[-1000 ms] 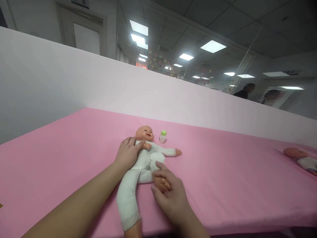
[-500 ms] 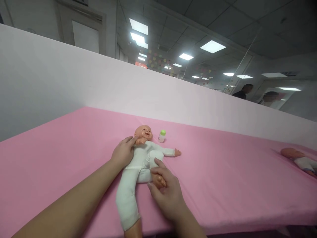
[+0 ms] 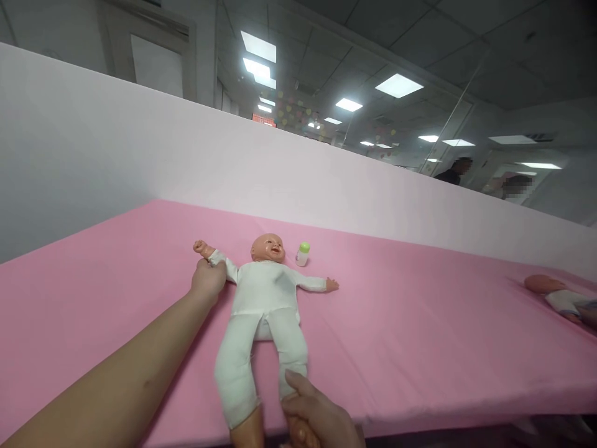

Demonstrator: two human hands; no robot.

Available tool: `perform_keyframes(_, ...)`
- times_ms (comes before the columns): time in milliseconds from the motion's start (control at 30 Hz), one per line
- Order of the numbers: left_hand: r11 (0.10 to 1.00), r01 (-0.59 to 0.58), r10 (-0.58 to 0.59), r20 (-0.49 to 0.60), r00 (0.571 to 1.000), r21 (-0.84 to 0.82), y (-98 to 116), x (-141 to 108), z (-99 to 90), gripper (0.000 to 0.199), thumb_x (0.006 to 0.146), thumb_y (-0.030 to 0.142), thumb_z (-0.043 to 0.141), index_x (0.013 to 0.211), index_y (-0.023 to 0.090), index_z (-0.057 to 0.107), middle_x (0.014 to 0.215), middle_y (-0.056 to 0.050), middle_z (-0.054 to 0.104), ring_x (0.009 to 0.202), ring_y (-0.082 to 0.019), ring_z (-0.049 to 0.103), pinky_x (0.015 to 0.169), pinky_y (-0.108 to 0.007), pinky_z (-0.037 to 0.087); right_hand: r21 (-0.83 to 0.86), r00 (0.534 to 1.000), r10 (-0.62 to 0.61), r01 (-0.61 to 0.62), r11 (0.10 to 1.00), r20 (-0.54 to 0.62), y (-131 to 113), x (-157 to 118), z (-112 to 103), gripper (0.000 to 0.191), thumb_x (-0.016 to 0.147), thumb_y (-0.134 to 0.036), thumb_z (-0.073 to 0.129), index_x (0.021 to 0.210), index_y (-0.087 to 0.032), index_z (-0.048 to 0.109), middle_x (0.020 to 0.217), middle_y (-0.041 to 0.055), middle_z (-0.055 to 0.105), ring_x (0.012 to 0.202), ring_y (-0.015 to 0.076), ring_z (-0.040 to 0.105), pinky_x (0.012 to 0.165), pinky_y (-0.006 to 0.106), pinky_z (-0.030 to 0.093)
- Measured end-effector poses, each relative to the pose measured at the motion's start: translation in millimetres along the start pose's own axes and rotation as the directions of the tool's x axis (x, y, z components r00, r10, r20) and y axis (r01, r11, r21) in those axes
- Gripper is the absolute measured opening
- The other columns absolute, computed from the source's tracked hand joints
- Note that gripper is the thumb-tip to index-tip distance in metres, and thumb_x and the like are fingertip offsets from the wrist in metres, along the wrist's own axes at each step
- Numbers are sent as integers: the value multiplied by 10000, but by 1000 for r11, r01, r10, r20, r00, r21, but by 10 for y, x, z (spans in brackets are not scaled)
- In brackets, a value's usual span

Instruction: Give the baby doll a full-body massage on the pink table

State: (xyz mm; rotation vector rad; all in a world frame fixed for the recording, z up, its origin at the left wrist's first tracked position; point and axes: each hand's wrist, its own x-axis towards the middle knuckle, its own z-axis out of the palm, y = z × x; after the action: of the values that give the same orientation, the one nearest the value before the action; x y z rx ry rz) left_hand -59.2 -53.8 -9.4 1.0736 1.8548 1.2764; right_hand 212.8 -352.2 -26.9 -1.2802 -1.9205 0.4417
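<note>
A baby doll [image 3: 265, 286] in white clothes lies on its back on a pink-covered table [image 3: 396, 336], both its arms stretched out sideways. My left hand [image 3: 208, 280] is closed round the doll's sleeve, just below the small fist at the left. Down at the bottom edge, my right hand [image 3: 317, 414] grips the doll's foot, with the leg straightened toward me. Beside the doll's head stands a small bottle [image 3: 303, 254] with a green cap.
Another doll [image 3: 553, 292] lies at the far right of the table. A low white wall [image 3: 280, 174] runs along the back. Beyond it, two people [image 3: 454, 171] show at the upper right.
The doll's arm, earlier bent over its chest, is now out to the left with my left hand. Its bent leg has come down straight toward me with my right hand.
</note>
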Motion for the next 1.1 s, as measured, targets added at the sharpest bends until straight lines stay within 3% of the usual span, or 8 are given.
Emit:
perform_keyframes(67, 1000, 6, -6, 0, 1000, -13, 5, -9, 12, 345, 885, 394, 591, 1180, 220, 547, 1106, -150, 722, 923, -343, 710, 646, -383, 531, -3, 1000, 8, -8, 1000, 26, 41, -21, 19, 486, 910, -224, 694, 1352, -427, 684, 1065, -65, 813, 873, 178, 819, 733, 185, 650)
perform_keyframes(200, 1000, -21, 21, 19, 1000, -17, 17, -25, 8, 331, 898, 382, 582, 1189, 228, 548, 1108, -137, 723, 926, -326, 711, 670, -378, 528, -11, 994, -2, 4, 1000, 113, 68, -4, 12, 405, 776, -343, 862, 1170, -367, 774, 1357, -10, 729, 1071, 251, 788, 818, 193, 632)
perform_keyframes(367, 954, -268, 257, 94, 962, 136, 61, -113, -38, 391, 959, 462, 546, 1277, 236, 525, 1051, -106, 730, 873, -324, 703, 664, -387, 500, 15, 984, 39, -42, 999, 173, 12, 94, 50, 400, 811, -288, 776, 1193, -405, 755, 1267, -60, 766, 949, 242, 816, 706, 197, 653)
perform_keyframes(567, 804, -553, 531, 157, 833, 217, 214, -376, -48, 397, 1003, 386, 490, 1381, 266, 520, 1189, -92, 720, 1032, -323, 687, 757, -400, 509, 54, 983, -41, 32, 998, 181, -290, 220, -255, 538, 702, -181, 776, 1215, -338, 731, 1481, 16, 644, 1157, 250, 755, 926, 204, 601)
perform_keyframes(667, 714, -661, 632, 195, 750, 232, 248, -477, -15, 437, 1001, 304, 479, 1434, 269, 523, 1284, -97, 687, 1146, -310, 653, 858, -411, 523, 48, 992, -92, 88, 995, 82, -469, 397, -387, 498, 702, -150, 727, 1186, -268, 709, 1432, 88, 679, 1278, 282, 689, 1019, 294, 583)
perform_keyframes(767, 581, -758, 711, 268, 650, 297, 226, -514, 43, 527, 982, 223, 480, 1506, 267, 515, 1368, -107, 642, 1233, -303, 606, 987, -424, 505, 67, 997, -81, 81, 994, -3, -607, 641, -441, 452, 732, -133, 684, 1169, -246, 692, 1368, 112, 715, 1364, 287, 624, 1059, 353, 571)
perform_keyframes(933, 314, -842, 755, 423, 501, 438, 205, -537, 96, 553, 979, 174, 479, 1513, 279, 581, 1422, -149, 589, 1340, -341, 515, 1105, -474, 441, 88, 1000, -10, 11, 996, -15, -689, 1018, -456, 366, 813, -128, 675, 1148, -271, 711, 1387, 78, 699, 1460, 260, 527, 1153, 397, 497)
perform_keyframes(1100, 213, -852, 729, 503, 465, 478, 258, -636, 40, 524, 998, 238, 506, 1499, 359, 599, 1482, -142, 546, 1428, -393, 422, 1151, -559, 374, 90, 999, 33, -32, 995, -6, -602, 1234, -365, 391, 837, -150, 696, 1209, -267, 721, 1543, 87, 579, 1470, 272, 512, 1189, 443, 456)
